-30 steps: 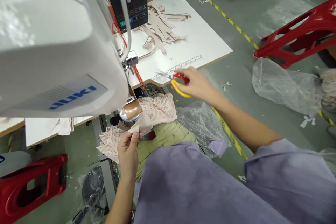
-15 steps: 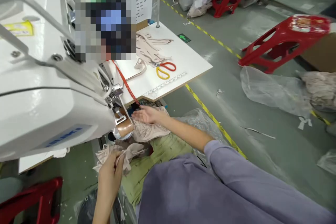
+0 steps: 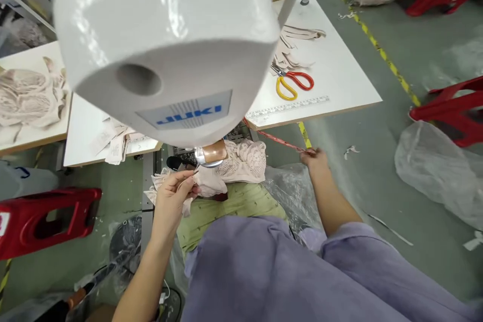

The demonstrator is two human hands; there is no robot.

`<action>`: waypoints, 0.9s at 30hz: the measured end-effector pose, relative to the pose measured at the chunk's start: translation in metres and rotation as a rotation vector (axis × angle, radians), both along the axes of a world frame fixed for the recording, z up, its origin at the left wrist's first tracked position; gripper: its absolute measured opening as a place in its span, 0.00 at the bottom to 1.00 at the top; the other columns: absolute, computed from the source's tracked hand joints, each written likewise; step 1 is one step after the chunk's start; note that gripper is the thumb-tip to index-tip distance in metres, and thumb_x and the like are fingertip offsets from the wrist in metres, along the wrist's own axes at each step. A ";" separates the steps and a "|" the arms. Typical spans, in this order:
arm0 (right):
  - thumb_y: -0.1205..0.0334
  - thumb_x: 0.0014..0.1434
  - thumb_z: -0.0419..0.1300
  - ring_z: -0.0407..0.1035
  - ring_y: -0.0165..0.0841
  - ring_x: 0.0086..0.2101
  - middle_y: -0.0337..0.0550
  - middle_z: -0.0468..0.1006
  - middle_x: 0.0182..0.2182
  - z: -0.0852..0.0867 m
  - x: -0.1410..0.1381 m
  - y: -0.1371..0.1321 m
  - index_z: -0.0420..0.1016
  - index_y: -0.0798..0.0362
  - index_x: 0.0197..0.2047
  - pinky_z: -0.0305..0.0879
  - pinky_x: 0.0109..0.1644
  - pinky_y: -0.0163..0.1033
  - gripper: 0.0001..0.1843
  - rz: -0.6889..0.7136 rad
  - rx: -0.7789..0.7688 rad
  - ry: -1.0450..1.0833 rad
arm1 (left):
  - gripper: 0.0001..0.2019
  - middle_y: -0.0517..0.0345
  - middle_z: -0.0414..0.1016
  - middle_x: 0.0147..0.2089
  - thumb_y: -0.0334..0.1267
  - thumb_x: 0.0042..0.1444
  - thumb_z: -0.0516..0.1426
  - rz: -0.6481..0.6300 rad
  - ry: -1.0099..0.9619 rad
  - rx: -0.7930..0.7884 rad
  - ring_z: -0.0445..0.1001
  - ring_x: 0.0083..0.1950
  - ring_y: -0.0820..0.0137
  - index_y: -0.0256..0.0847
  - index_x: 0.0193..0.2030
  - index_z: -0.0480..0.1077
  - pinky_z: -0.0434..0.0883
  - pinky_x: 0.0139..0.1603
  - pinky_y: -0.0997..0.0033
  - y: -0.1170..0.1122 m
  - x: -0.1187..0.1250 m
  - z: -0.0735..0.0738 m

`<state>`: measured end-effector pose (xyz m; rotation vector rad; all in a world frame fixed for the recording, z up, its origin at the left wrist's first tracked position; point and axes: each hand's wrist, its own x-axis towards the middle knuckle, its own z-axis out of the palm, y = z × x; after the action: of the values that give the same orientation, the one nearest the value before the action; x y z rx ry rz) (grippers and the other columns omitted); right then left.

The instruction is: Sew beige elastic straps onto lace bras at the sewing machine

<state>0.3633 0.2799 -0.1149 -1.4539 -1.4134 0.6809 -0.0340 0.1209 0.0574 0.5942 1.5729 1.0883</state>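
Note:
My left hand (image 3: 177, 188) is closed in a pinch on the edge of a beige lace garment (image 3: 245, 161), just in front of the sewing machine's arm end (image 3: 215, 153). The garment lies bunched around that end and over the green cloth (image 3: 230, 206) on my lap. Out to the right, my right hand (image 3: 316, 158) is closed around the end of a red cord (image 3: 279, 140). This cord stretches tight from beneath the machine head (image 3: 169, 60). Whatever else sits inside my right fingers is hidden. The machine head covers the needle area.
On the white table (image 3: 350, 80) lie scissors (image 3: 292, 85) with red and yellow handles, a ruler strip (image 3: 290, 105) and beige fabric strips (image 3: 302, 32). More beige pieces (image 3: 30, 93) are piled at the left. Red stools (image 3: 49, 216) stand on both sides. A plastic bag (image 3: 437, 166) lies on the floor.
My right hand has moved right, away from the machine, drawing the red cord out with it. My left hand still pinches the beige garment. The view has shifted toward the machine's front.

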 end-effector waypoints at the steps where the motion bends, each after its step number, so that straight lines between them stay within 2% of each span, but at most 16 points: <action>1: 0.55 0.68 0.57 0.72 0.36 0.48 0.49 0.73 0.54 0.000 0.008 -0.006 0.71 0.52 0.55 0.73 0.52 0.47 0.16 -0.018 -0.014 -0.020 | 0.18 0.60 0.79 0.29 0.46 0.49 0.68 0.006 0.010 0.008 0.78 0.30 0.73 0.38 0.43 0.76 0.75 0.33 0.77 0.000 0.001 0.000; 3: 0.55 0.69 0.56 0.73 0.34 0.45 0.48 0.75 0.50 -0.002 0.016 -0.018 0.72 0.53 0.54 0.74 0.48 0.44 0.15 -0.131 -0.100 0.040 | 0.17 0.59 0.80 0.30 0.45 0.50 0.68 0.018 0.039 0.022 0.79 0.31 0.73 0.38 0.43 0.78 0.77 0.34 0.76 0.001 0.003 -0.001; 5: 0.54 0.71 0.51 0.72 0.30 0.36 0.46 0.76 0.44 -0.004 0.010 -0.034 0.71 0.54 0.52 0.73 0.39 0.38 0.15 -0.222 -0.140 0.051 | 0.16 0.58 0.81 0.31 0.45 0.51 0.67 0.019 0.076 0.036 0.80 0.32 0.72 0.38 0.43 0.79 0.78 0.35 0.75 0.001 0.004 -0.001; 7: 0.54 0.71 0.48 0.68 0.26 0.28 0.46 0.74 0.40 0.001 -0.007 -0.055 0.69 0.54 0.52 0.68 0.31 0.35 0.16 -0.296 -0.155 0.044 | 0.15 0.57 0.81 0.32 0.45 0.52 0.67 0.006 0.125 0.048 0.80 0.33 0.71 0.39 0.43 0.80 0.79 0.37 0.74 0.001 0.005 -0.001; 9: 0.54 0.68 0.50 0.65 0.25 0.25 0.49 0.73 0.43 0.017 -0.035 -0.079 0.64 0.53 0.55 0.65 0.29 0.36 0.17 -0.281 -0.163 0.036 | 0.14 0.56 0.82 0.34 0.45 0.54 0.66 -0.018 0.190 0.053 0.81 0.34 0.71 0.40 0.44 0.80 0.79 0.39 0.73 0.001 0.007 0.000; 10: 0.54 0.67 0.52 0.64 0.25 0.23 0.50 0.74 0.44 0.031 -0.052 -0.091 0.63 0.52 0.56 0.65 0.28 0.36 0.18 -0.212 -0.175 0.040 | 0.14 0.56 0.82 0.35 0.45 0.55 0.65 -0.032 0.228 0.052 0.81 0.35 0.70 0.40 0.44 0.80 0.80 0.40 0.73 0.000 0.008 0.001; 11: 0.54 0.67 0.52 0.65 0.26 0.23 0.49 0.75 0.44 0.046 -0.070 -0.102 0.61 0.51 0.58 0.64 0.27 0.36 0.19 -0.074 -0.192 0.067 | 0.14 0.56 0.82 0.35 0.45 0.55 0.65 -0.042 0.266 0.052 0.81 0.36 0.70 0.40 0.45 0.80 0.80 0.40 0.72 0.000 0.010 0.002; 12: 0.54 0.68 0.51 0.65 0.28 0.24 0.46 0.76 0.39 0.064 -0.089 -0.112 0.61 0.51 0.56 0.64 0.27 0.36 0.17 0.107 -0.209 0.093 | 0.14 0.55 0.83 0.36 0.45 0.56 0.64 -0.050 0.302 0.053 0.82 0.36 0.69 0.40 0.45 0.80 0.80 0.40 0.72 0.000 0.012 0.003; 14: 0.55 0.70 0.47 0.68 0.29 0.25 0.40 0.76 0.30 0.099 -0.127 -0.126 0.66 0.51 0.45 0.64 0.31 0.36 0.10 0.455 -0.230 0.043 | 0.14 0.55 0.83 0.36 0.45 0.56 0.64 -0.057 0.363 0.063 0.82 0.36 0.68 0.40 0.45 0.80 0.80 0.40 0.71 -0.001 0.016 0.005; 15: 0.56 0.70 0.47 0.69 0.29 0.25 0.39 0.76 0.27 0.114 -0.145 -0.129 0.67 0.51 0.41 0.64 0.32 0.36 0.12 0.620 -0.245 0.006 | 0.14 0.55 0.83 0.36 0.45 0.56 0.64 -0.058 0.388 0.071 0.82 0.36 0.68 0.40 0.45 0.80 0.80 0.39 0.71 -0.002 0.018 0.006; 16: 0.57 0.71 0.46 0.70 0.29 0.26 0.39 0.76 0.26 0.127 -0.160 -0.131 0.67 0.52 0.37 0.64 0.32 0.36 0.13 0.727 -0.251 -0.016 | 0.14 0.55 0.83 0.36 0.45 0.56 0.64 -0.060 0.413 0.078 0.82 0.36 0.68 0.40 0.45 0.80 0.80 0.39 0.72 -0.002 0.020 0.007; 18: 0.59 0.70 0.47 0.71 0.29 0.27 0.39 0.77 0.27 0.144 -0.185 -0.132 0.68 0.52 0.36 0.64 0.34 0.36 0.14 0.808 -0.232 -0.078 | 0.13 0.55 0.83 0.36 0.44 0.56 0.64 -0.067 0.465 0.099 0.82 0.35 0.68 0.40 0.44 0.80 0.79 0.38 0.73 -0.004 0.023 0.008; 21: 0.60 0.70 0.47 0.71 0.29 0.28 0.38 0.79 0.29 0.152 -0.206 -0.129 0.70 0.52 0.41 0.62 0.34 0.34 0.12 0.796 -0.232 -0.127 | 0.13 0.56 0.83 0.36 0.44 0.57 0.63 -0.079 0.541 0.136 0.82 0.36 0.69 0.41 0.45 0.80 0.79 0.38 0.74 -0.007 0.022 0.009; 23: 0.61 0.70 0.47 0.70 0.27 0.27 0.37 0.79 0.30 0.153 -0.212 -0.127 0.71 0.52 0.43 0.61 0.33 0.33 0.12 0.796 -0.261 -0.119 | 0.13 0.56 0.84 0.38 0.44 0.57 0.63 -0.092 0.589 0.158 0.82 0.37 0.68 0.42 0.45 0.80 0.79 0.39 0.73 -0.009 0.020 0.008; 27: 0.63 0.69 0.49 0.68 0.27 0.26 0.37 0.78 0.29 0.157 -0.213 -0.125 0.70 0.52 0.40 0.59 0.33 0.33 0.10 0.797 -0.281 -0.109 | 0.13 0.56 0.84 0.40 0.45 0.57 0.63 -0.102 0.642 0.159 0.82 0.38 0.68 0.43 0.45 0.80 0.78 0.40 0.73 -0.011 0.016 0.006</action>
<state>0.1506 0.1551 0.0419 -1.1049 -2.0641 1.3495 -0.0182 0.1095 0.0633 1.2055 1.9772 1.0017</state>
